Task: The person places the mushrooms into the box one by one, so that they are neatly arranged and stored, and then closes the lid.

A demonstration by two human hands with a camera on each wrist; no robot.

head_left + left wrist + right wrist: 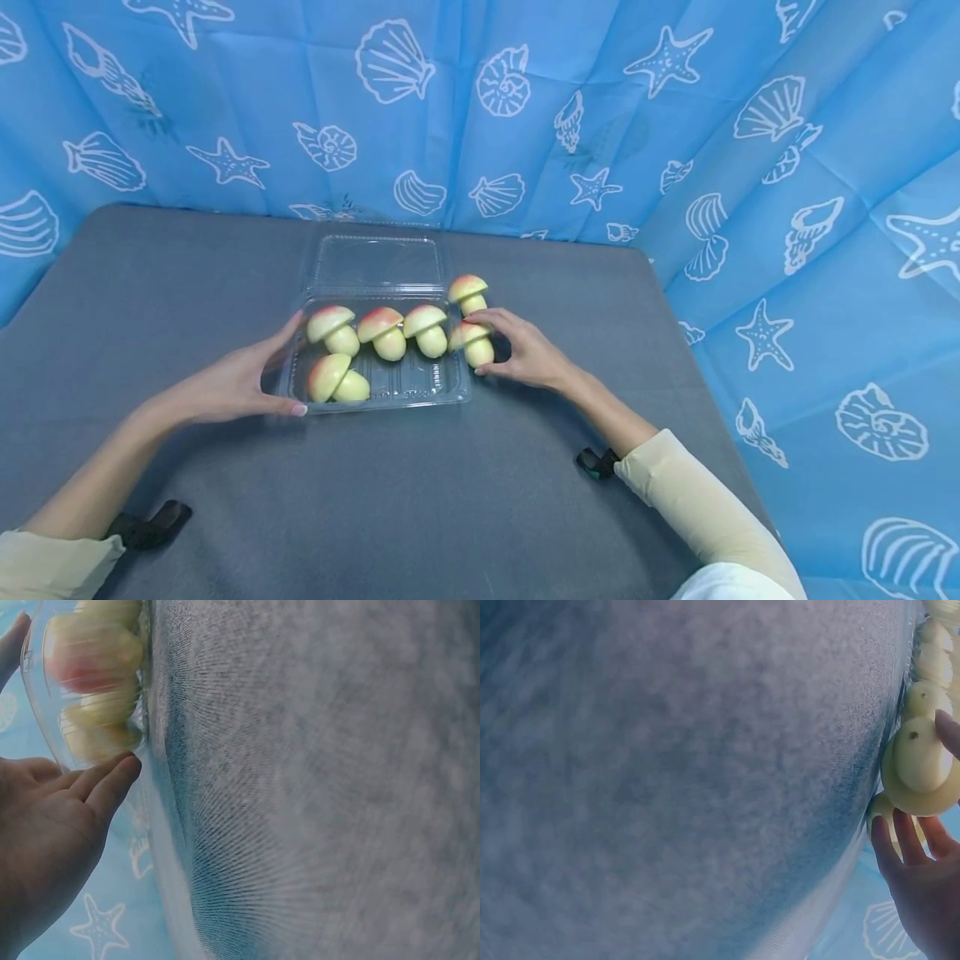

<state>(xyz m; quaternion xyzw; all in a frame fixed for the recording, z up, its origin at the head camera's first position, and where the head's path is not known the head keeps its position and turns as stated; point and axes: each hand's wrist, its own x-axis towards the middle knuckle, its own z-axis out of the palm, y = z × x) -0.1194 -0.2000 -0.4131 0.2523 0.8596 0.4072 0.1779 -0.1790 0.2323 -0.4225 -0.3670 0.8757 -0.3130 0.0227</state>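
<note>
A clear plastic box [405, 406] with a hinged lid [378, 262] folded back lies on the table. My left hand [231, 385] grips the box's left end, thumb at the front corner and fingers along the far side. Inside are several yellow toy mushrooms [386, 337] with reddish caps, three along the back and one [337, 381] at the front left. My right hand [528, 354] pinches another toy mushroom [478, 348] by the box's right wall, its stem end [924, 754] turned toward the right wrist camera. One loose toy mushroom [468, 292] lies just behind that hand.
The grey cloth-covered table [420, 500] spreads around the box. A blue curtain [457, 142] printed with white shells and starfish hangs along the back and right side. Black bands [150, 527] sit at both wrists.
</note>
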